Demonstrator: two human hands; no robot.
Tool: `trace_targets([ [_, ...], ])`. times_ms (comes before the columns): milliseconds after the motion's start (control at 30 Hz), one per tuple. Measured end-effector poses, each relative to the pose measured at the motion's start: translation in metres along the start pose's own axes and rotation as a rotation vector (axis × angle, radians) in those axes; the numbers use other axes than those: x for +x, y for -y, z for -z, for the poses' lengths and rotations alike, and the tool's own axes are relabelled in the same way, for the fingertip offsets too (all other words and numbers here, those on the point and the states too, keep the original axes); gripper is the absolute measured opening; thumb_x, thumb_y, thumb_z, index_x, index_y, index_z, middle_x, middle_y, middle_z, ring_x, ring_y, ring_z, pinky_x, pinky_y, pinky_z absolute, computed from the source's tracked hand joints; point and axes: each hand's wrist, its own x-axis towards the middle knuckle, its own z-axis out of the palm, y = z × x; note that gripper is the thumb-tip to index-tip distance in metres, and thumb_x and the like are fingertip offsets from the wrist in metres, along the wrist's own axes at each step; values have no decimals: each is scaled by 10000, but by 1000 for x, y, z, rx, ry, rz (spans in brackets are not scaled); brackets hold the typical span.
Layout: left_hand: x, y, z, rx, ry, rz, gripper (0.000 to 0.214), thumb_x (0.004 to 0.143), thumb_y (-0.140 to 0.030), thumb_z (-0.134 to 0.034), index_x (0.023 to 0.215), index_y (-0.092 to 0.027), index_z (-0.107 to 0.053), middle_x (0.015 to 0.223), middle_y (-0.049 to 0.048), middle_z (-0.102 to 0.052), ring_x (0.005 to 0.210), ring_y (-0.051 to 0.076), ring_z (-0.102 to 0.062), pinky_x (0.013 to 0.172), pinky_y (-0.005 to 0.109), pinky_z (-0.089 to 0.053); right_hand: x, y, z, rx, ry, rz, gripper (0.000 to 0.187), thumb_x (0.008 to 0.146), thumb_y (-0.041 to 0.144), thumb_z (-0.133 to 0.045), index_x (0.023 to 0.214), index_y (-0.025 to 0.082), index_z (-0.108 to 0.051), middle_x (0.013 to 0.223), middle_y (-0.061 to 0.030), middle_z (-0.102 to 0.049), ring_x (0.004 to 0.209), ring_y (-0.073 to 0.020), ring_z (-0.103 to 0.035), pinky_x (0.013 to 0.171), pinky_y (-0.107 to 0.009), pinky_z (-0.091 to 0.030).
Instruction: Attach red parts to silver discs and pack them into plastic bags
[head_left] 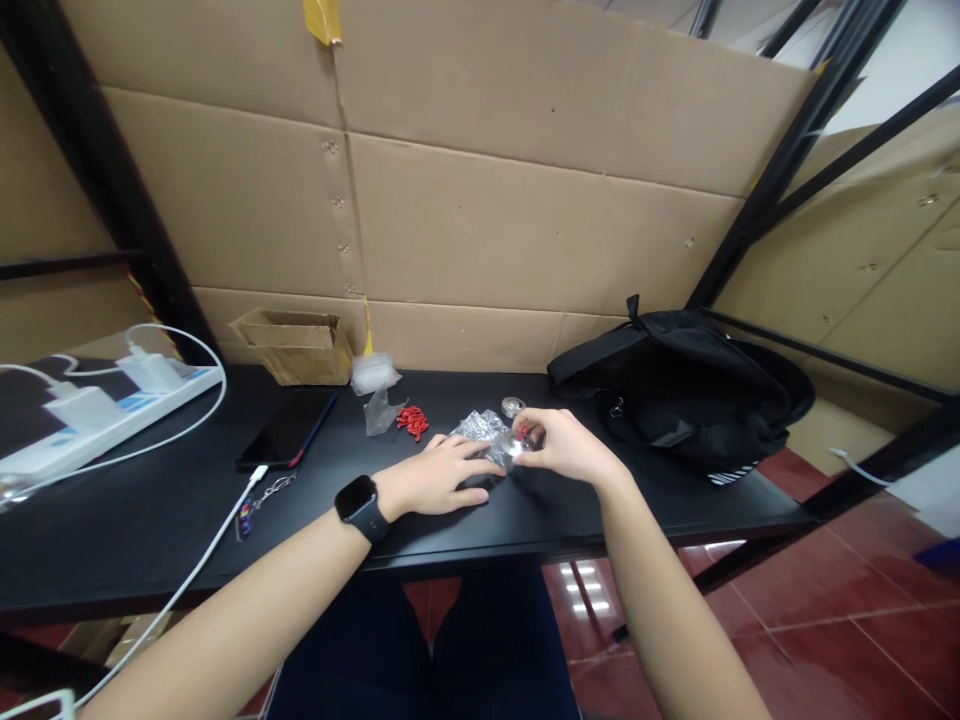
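Observation:
My left hand point(446, 474) lies flat with fingers apart, its fingertips on a crinkled clear plastic bag point(480, 424). Beside it, my right hand point(559, 443) has its fingers closed on a small clear, shiny piece point(513, 443); a bit of red shows between the fingers. What exactly the piece is, I cannot make out. Just behind the right hand sits a small round silvery thing point(513, 406). A pile of small red parts point(412, 422) lies left of the bag, next to a thin clear plastic scrap point(382, 412).
On the black table point(360, 450) stand an open cardboard box point(300, 345) and a bundle of clear plastic point(375, 373). A phone point(287, 428) with a cable and a power strip point(112, 420) are at left. A black bag point(682, 390) lies at right. Cardboard point(487, 230) walls the back.

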Motion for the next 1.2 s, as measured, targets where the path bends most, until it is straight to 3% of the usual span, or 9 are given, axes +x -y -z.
trace_targets([
  [100,1,-6,-2,10,-30,-27,434,989,-544,-480,1408,-453,-550,1503,78,-488,1325,342,-487,1057,520,-386,-15,8,2,-111,81,-37,262,660,272,-849,892,233,-733,751,1,-716,719,-182,-644,673,-260,-440],
  [200,2,-11,-4,39,-39,-35,424,986,-550,-482,1392,-458,-562,1480,82,-507,1335,357,-471,1053,539,-378,-22,10,2,-191,127,-62,297,632,302,-880,884,243,-734,776,-21,-725,731,-201,-638,630,-257,-408],
  [533,1,-3,-2,-45,42,-62,449,978,-530,-519,1420,-448,-521,1612,60,-395,1467,362,-358,1112,577,-302,-14,10,-7,-207,161,-93,274,714,404,-854,878,210,-753,753,-27,-704,717,-201,-643,619,-253,-405],
  [667,1,-3,-1,-75,67,-52,461,968,-539,-535,1422,-460,-522,1628,53,-368,1487,364,-326,1134,591,-270,-16,9,-12,-87,159,11,202,773,261,-807,963,214,-760,890,-32,-721,730,-169,-654,678,-246,-454],
  [767,1,-4,1,-112,84,-54,448,959,-541,-552,1401,-466,-545,1630,39,-364,1493,362,-317,1152,594,-246,-18,5,-14,-11,174,59,267,795,91,-711,1026,221,-743,938,-23,-719,723,-144,-658,681,-230,-472],
  [933,1,-4,4,-156,78,-65,426,945,-527,-587,1367,-477,-587,1633,19,-356,1490,358,-324,1170,593,-235,-15,3,-20,-108,77,78,247,801,96,-731,992,254,-727,956,0,-706,735,-139,-637,687,-245,-452],
  [1100,0,-6,11,-157,81,-73,352,950,-488,-593,1299,-493,-642,1638,-11,-347,1510,353,-285,1174,597,-236,-6,5,-31,-308,-82,50,333,786,238,-812,1088,287,-680,1136,-31,-677,1036,-225,-638,787,-294,-468],
  [1200,-2,-5,13,-148,96,-64,336,960,-444,-585,1283,-515,-646,1665,-32,-284,1541,365,-194,1173,633,-208,2,10,-43,-374,-97,72,381,818,304,-785,1169,278,-637,1204,-60,-652,1107,-252,-608,862,-341,-481],
])
